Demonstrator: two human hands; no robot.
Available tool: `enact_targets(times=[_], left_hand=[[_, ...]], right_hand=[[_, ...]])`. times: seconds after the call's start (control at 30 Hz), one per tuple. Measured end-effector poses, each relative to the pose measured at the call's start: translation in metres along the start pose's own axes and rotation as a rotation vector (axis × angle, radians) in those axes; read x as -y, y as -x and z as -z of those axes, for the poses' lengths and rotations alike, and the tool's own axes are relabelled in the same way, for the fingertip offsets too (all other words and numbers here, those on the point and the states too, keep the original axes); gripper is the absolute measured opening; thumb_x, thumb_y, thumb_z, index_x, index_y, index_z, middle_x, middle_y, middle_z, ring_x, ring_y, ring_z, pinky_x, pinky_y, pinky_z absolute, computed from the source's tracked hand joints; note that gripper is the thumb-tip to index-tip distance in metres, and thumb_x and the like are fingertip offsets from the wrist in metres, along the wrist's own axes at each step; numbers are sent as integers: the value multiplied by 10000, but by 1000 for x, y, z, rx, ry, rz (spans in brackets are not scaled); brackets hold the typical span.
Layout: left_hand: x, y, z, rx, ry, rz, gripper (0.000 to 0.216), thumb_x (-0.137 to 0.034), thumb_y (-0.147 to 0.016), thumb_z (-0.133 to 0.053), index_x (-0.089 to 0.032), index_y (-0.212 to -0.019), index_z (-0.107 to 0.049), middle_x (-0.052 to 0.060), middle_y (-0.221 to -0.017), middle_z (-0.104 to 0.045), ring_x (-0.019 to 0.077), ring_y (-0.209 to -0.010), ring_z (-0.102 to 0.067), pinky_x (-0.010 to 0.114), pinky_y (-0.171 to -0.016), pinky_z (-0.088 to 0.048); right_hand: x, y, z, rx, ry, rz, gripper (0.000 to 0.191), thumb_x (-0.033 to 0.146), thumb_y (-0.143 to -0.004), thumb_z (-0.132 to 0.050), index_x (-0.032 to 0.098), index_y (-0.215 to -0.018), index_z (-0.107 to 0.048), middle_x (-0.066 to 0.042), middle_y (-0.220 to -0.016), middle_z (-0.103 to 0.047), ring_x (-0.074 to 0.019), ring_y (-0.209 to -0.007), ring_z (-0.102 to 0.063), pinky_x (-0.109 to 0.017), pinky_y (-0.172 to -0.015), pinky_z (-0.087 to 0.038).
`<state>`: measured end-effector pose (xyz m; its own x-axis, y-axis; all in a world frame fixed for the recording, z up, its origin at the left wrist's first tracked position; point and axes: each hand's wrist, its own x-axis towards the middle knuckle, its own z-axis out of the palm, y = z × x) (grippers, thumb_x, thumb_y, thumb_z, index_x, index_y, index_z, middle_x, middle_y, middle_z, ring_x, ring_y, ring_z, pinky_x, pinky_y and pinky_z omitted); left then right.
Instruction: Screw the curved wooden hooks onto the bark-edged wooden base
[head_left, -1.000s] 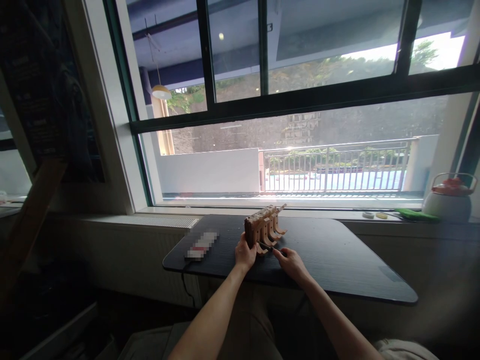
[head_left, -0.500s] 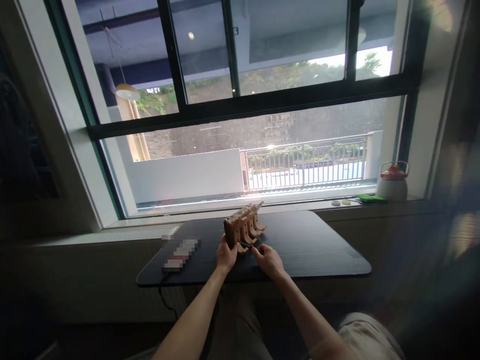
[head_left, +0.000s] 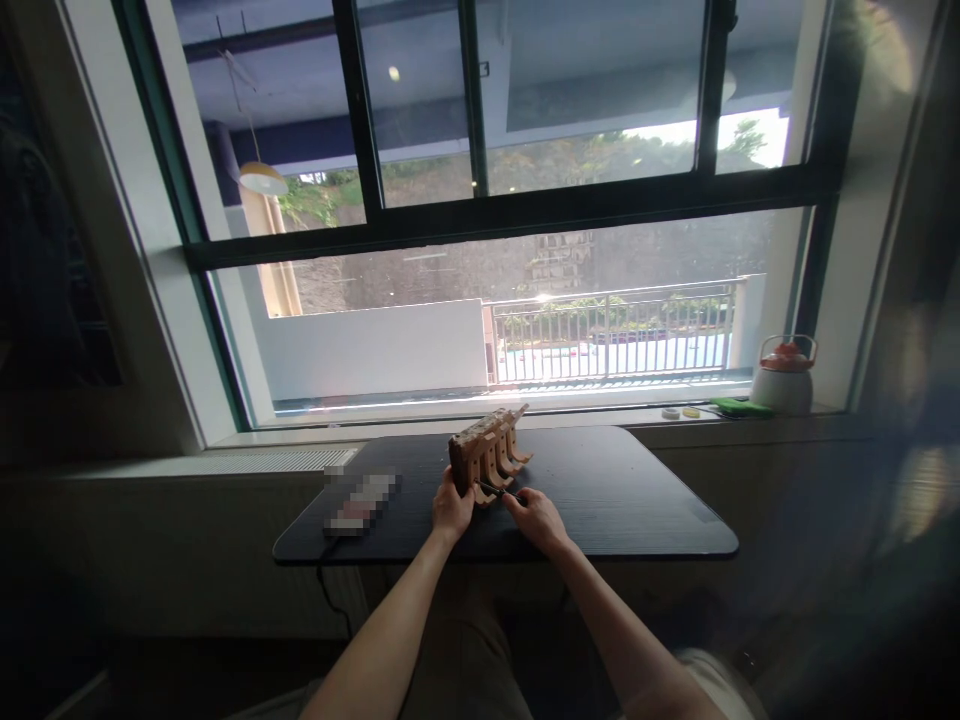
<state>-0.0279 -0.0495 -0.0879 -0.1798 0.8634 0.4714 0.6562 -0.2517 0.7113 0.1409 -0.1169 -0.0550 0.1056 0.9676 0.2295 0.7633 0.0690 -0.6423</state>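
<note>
A brown wooden-looking piece [head_left: 487, 452] stands at a slant over the middle of the table, with a rough, pale-flecked top and a row of curved ribs along its right side. My left hand [head_left: 453, 508] is closed around its near end, fingers partly hidden behind it. In my right hand [head_left: 537, 520] is a thin dark tool [head_left: 493, 490], gripped between the fingers. The tool's tip points left and meets the nearest rib, close to my left hand; its exact kind is too small to make out.
Under my hands is a black table [head_left: 637, 500] with rounded corners. A blurred-out strip-like object [head_left: 364, 503] with a cable lies at its left. On the window sill to the right stand a white jug [head_left: 782, 385] with a red lid and a green item [head_left: 741, 407].
The camera view has shifted slightly. My hands, the tool and the brown piece keep nearly the same positions relative to one another.
</note>
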Motion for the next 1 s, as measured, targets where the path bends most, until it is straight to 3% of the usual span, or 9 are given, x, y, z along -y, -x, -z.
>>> enact_targets(times=[1.0], left_hand=[[2, 0, -1, -4, -12, -7, 496, -249, -779, -596, -170, -1239, -429, 118, -1137, -630, 240, -1055, -599, 339, -897, -452]], right_hand=[[-3, 2, -4, -6, 3, 11, 443, 523, -847, -432, 185, -989, -680, -96, -948, -715, -227, -927, -643, -259, -732, -421]])
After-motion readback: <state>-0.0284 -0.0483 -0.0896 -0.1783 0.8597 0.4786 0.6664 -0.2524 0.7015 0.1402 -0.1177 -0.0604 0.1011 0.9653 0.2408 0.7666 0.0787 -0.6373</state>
